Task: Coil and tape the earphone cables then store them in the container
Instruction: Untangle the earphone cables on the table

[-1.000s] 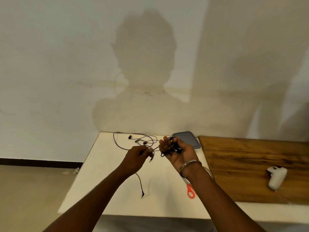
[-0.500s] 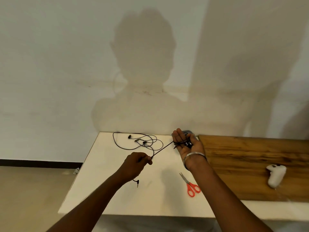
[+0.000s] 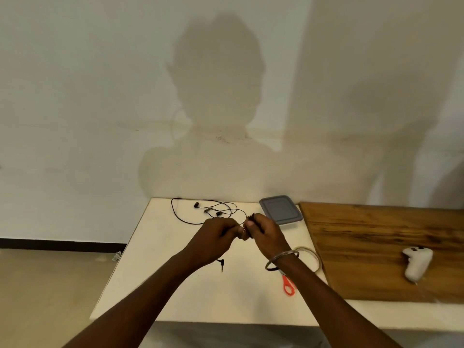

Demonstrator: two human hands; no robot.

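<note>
The left hand point(image 3: 216, 237) pinches a black earphone cable point(image 3: 251, 218) whose coil the right hand point(image 3: 263, 234) grips in curled fingers, above a white table point(image 3: 163, 272). Behind lie loose earphones point(image 3: 200, 211) and the grey container point(image 3: 280, 209), with a wooden board point(image 3: 376, 247) alongside and a pale wall point(image 3: 75, 121) beyond.

Wht controller point(image 3: 416, 264) on wood board point(image 3: 371, 232)

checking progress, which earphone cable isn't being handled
The earphone cable sprawled loose on the white table; the other cable is gripped between left hand and right hand.
</note>
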